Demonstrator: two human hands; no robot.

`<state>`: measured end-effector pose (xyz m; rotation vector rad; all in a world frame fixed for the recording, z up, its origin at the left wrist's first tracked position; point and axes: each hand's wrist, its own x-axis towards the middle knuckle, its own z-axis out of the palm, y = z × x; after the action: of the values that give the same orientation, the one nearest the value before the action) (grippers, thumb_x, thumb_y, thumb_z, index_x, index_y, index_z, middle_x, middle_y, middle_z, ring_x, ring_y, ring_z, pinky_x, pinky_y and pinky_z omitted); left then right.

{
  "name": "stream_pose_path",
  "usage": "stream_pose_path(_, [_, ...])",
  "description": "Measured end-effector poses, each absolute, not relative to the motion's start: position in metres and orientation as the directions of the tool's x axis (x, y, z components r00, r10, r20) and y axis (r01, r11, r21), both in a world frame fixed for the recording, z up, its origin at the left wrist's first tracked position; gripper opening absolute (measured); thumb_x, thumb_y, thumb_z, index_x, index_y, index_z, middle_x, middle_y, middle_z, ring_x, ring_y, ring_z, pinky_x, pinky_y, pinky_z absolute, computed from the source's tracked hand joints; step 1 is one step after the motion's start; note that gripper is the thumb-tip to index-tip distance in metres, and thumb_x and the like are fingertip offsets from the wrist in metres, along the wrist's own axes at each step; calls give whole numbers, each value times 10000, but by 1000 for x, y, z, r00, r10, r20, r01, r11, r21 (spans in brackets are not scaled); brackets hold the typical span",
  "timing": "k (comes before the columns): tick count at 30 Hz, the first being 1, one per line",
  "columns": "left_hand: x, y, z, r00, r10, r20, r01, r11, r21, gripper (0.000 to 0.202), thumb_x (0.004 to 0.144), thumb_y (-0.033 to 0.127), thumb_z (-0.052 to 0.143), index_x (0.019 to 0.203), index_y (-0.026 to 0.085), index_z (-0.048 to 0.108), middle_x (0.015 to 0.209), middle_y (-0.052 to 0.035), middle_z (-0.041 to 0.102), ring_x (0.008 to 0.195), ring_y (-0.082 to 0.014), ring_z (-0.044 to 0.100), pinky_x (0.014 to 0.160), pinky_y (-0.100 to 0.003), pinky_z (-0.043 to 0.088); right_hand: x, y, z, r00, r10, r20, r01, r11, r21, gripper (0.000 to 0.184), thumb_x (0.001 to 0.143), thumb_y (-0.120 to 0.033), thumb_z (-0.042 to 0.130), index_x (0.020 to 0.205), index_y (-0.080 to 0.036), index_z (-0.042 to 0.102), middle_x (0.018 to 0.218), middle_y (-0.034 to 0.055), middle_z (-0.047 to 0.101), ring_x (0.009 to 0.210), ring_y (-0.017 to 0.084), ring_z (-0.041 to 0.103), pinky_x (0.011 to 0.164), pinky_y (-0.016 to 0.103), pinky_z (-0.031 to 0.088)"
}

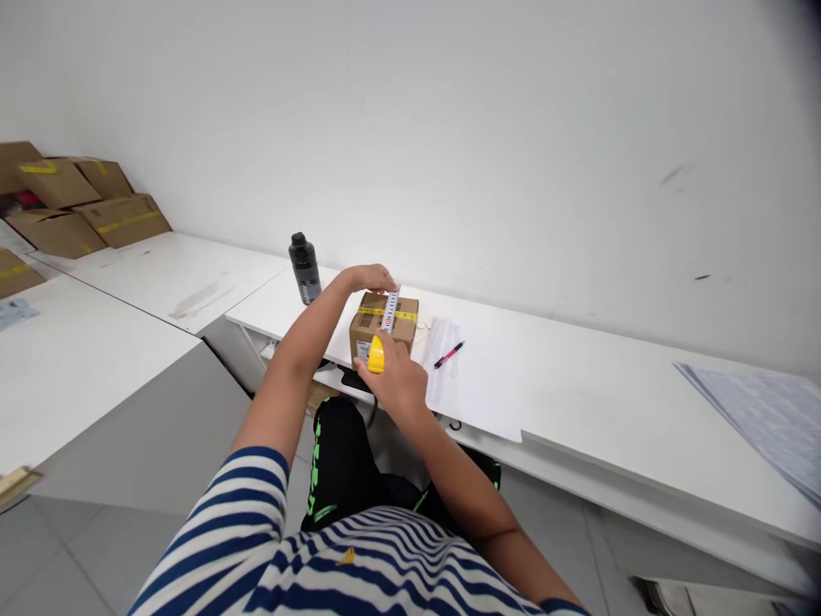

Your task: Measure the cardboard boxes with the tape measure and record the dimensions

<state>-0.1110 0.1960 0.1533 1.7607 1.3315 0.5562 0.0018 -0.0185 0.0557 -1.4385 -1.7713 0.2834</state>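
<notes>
A small cardboard box [365, 323] with yellow tape across its top and a printed label on its front stands on the white table. The yellow case of a tape measure [376, 354] is gripped in my right hand [401, 381], at the box's near edge. Its white blade runs out over the top of the box to the far side. There the fingers of my left hand [377, 279] pinch the blade's end.
A dark water bottle [304, 269] stands left of the box. To the right lie printed sheets [481, 385] with a red and black pen [448, 355] on them. More papers [757, 419] lie at the far right. Several taped cartons [125, 220] are stacked at the far left.
</notes>
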Motion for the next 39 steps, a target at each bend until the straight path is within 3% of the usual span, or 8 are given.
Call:
stream_pose_path(5, [-115,200,132,398,917,-41,737,-292,610,251,622,379,823,764,202,716,811,-45,725,793,-222,656,757,-317,532,8,4,66,-36,880,473,659,376,-651,759,820,-756,586,1434,-315,513,1170,127,692,987,347,687,771,463,544])
stream_pose_path(13, [-123,191,102,449,889,-89,545,-193,816,305,720,450,737,896,204,778,827,-7,760,774,-175,663,718,-264,523,11,8,74,-56,908,415,663,344,-665,764,789,-766,623,1387,-297,544,1167,141,696,982,372,688,791,518,542])
stream_pose_path(24, [-115,125,134,319,881,350,485,-468,738,316,852,474,662,917,176,743,1051,-65,755,1037,-222,654,972,-330,484,40,-3,41,67,856,513,616,369,-696,683,892,-613,581,1480,-278,483,1208,143,655,1117,341,653,859,463,567])
stream_pose_path(27, [-102,82,139,470,837,280,531,-521,669,336,889,524,613,881,213,737,1005,-46,743,1018,-225,656,948,-320,483,58,-5,29,191,812,552,553,376,-744,694,941,-557,530,1550,-268,364,1370,166,592,1264,333,591,967,503,539])
stream_pose_path(30, [-91,59,131,515,831,211,548,-509,664,499,980,609,393,1095,241,710,1150,-64,728,1105,-243,655,979,-333,478,69,-5,22,272,794,544,465,386,-797,691,934,-544,552,1539,-271,362,1488,168,514,1362,322,526,1041,518,507])
stream_pose_path(32, [-91,57,122,490,846,212,607,-505,613,567,988,618,354,1299,232,630,1377,-102,644,1310,-286,568,1117,-375,403,72,-4,18,331,818,470,358,352,-865,734,905,-558,589,1533,-260,353,1527,172,471,1379,319,513,1056,502,504])
stream_pose_path(36, [-124,64,103,405,896,181,759,-440,480,1041,712,659,765,1561,200,375,1680,-147,289,1572,-377,204,1291,-453,111,79,2,13,400,867,296,59,298,-953,846,848,-588,632,1527,-227,279,1514,198,449,1306,299,571,1020,457,535])
stream_pose_path(39, [-167,60,90,314,928,200,757,-372,537,1215,652,623,821,1629,229,214,1717,-111,189,1592,-340,156,1301,-408,115,87,10,12,389,905,173,-119,236,-965,812,801,-616,669,1446,-246,343,1446,173,494,1211,288,616,885,422,589])
